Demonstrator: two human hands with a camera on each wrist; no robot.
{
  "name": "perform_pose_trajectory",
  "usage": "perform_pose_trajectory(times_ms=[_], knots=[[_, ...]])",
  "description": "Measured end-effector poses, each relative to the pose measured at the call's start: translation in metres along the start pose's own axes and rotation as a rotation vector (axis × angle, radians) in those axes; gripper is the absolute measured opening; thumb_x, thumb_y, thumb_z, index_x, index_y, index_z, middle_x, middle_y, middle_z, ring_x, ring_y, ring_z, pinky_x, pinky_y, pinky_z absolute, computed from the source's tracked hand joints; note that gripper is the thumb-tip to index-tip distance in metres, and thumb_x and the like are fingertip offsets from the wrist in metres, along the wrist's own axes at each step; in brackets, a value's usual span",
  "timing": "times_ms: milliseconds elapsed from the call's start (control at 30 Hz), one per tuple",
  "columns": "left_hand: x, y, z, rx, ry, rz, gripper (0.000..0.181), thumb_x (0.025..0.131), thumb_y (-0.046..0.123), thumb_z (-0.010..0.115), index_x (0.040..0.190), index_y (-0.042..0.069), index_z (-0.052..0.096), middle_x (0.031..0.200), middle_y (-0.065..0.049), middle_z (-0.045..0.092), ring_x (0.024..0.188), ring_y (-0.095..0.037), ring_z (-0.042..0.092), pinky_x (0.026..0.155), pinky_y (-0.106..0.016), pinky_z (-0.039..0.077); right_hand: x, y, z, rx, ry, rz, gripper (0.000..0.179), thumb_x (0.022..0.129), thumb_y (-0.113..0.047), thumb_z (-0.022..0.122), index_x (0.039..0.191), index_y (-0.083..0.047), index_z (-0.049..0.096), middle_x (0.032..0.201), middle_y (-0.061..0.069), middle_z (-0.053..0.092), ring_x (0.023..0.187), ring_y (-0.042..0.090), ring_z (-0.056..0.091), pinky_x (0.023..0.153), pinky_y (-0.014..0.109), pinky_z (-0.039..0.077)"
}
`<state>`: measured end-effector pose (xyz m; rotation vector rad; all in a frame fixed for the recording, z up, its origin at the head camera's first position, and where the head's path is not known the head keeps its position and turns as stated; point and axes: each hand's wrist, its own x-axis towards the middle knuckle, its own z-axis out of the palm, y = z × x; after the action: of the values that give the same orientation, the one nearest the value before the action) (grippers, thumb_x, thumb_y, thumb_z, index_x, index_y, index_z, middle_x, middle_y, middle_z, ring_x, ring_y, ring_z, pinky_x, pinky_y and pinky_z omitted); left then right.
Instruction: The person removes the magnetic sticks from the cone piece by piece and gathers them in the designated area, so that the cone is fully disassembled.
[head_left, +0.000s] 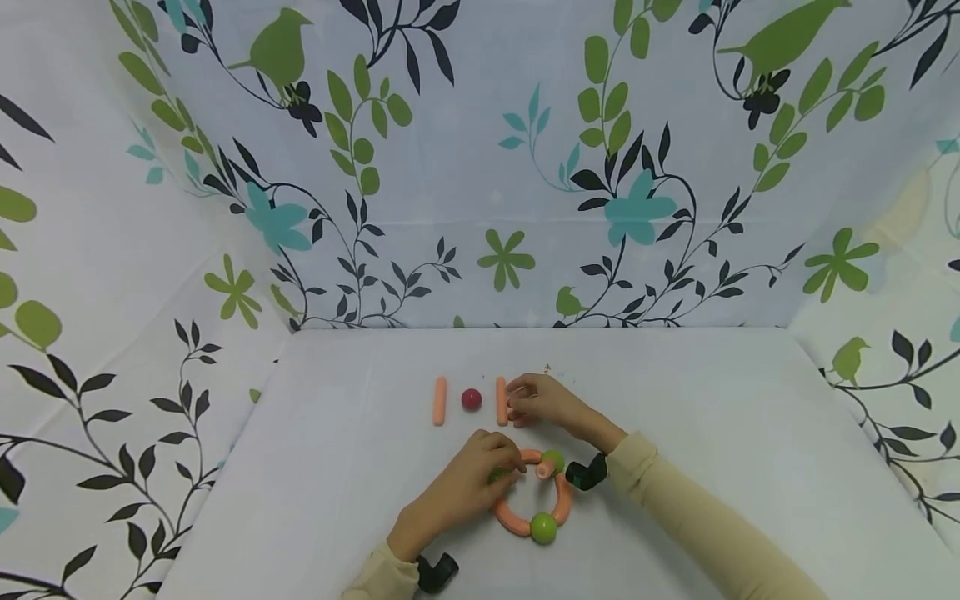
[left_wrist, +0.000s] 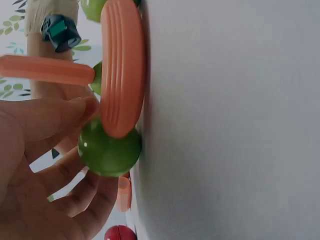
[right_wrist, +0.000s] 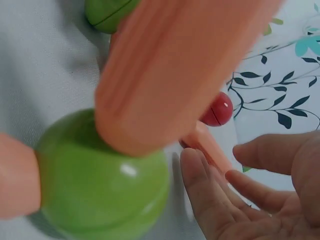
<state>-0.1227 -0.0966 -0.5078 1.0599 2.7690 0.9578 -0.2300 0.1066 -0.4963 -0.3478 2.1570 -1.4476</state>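
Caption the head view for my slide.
Left hand on a ring of curved orange sticks and green balls; right hand beside a straight stick.

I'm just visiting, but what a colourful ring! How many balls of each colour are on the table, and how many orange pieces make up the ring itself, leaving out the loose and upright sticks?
Green balls: 3
Red ball: 1
Orange ring pieces: 3
Total: 7
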Motion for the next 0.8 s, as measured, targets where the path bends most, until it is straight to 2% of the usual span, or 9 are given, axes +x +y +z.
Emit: perform_pose_trajectory(times_ms=[200, 400, 500, 633, 733, 800], knots=[[-0.008, 0.001, 0.003, -0.121, -0.026, -0.085, 0.011, 0.099, 0.01, 0.07, 0.107, 0.012, 0.077, 0.113, 0.003, 0.066, 0.106, -0.01, 0.061, 0.093, -0.026, 0.053, -0.009, 0.007, 0.005, 0.007, -0.108, -0.072, 0.043, 0.104, -0.015, 0.059, 0.143, 0.001, 0.055, 0.142, 0.022, 0.061, 0.114, 0.026, 0.071, 0.097, 0.038, 0.06], [-0.006, 0.002, 0.002, -0.133, -0.061, -0.117, 0.016, 0.102, 0.014, 0.067, 0.115, 0.014, 0.077, 0.12, 0.004, 0.069, 0.111, -0.011, 0.062, 0.095, -0.029, 0.054, -0.018, 0.003, 0.001, -0.053, -0.131, -0.123, 0.043, 0.104, -0.019, 0.058, 0.145, -0.006, 0.057, 0.147, 0.017, 0.059, 0.116, 0.026, 0.069, 0.099, 0.04, 0.059], [-0.004, 0.003, 0.002, -0.111, -0.063, -0.111, 0.022, 0.102, 0.015, 0.067, 0.122, 0.015, 0.075, 0.128, 0.002, 0.071, 0.119, -0.016, 0.064, 0.101, -0.035, 0.054, -0.03, 0.002, -0.008, -0.11, -0.089, -0.187, 0.043, 0.105, -0.016, 0.057, 0.146, -0.006, 0.055, 0.145, 0.019, 0.061, 0.115, 0.029, 0.07, 0.096, 0.041, 0.06], [0.0, 0.005, 0.002, -0.101, -0.063, -0.097, 0.029, 0.102, 0.016, 0.066, 0.131, 0.016, 0.072, 0.137, 0.0, 0.07, 0.128, -0.02, 0.062, 0.108, -0.04, 0.052, -0.054, 0.011, -0.017, -0.171, 0.032, -0.275, 0.04, 0.107, -0.014, 0.057, 0.145, -0.005, 0.055, 0.136, 0.02, 0.067, 0.111, 0.033, 0.071, 0.089, 0.039, 0.061], [0.001, 0.007, 0.003, -0.109, -0.061, -0.096, 0.029, 0.102, 0.015, 0.066, 0.131, 0.016, 0.073, 0.139, -0.001, 0.069, 0.128, -0.021, 0.063, 0.108, -0.041, 0.052, -0.076, 0.021, -0.018, -0.212, 0.12, -0.313, 0.038, 0.106, -0.015, 0.059, 0.144, -0.009, 0.058, 0.132, 0.013, 0.07, 0.112, 0.029, 0.07, 0.091, 0.032, 0.059], [0.001, 0.008, 0.004, -0.114, -0.06, -0.088, 0.028, 0.102, 0.014, 0.066, 0.129, 0.015, 0.074, 0.138, -0.003, 0.07, 0.127, -0.023, 0.064, 0.107, -0.043, 0.053, -0.09, 0.029, -0.016, -0.237, 0.143, -0.334, 0.039, 0.105, -0.012, 0.06, 0.144, -0.011, 0.058, 0.132, 0.007, 0.07, 0.115, 0.026, 0.068, 0.094, 0.029, 0.058]])
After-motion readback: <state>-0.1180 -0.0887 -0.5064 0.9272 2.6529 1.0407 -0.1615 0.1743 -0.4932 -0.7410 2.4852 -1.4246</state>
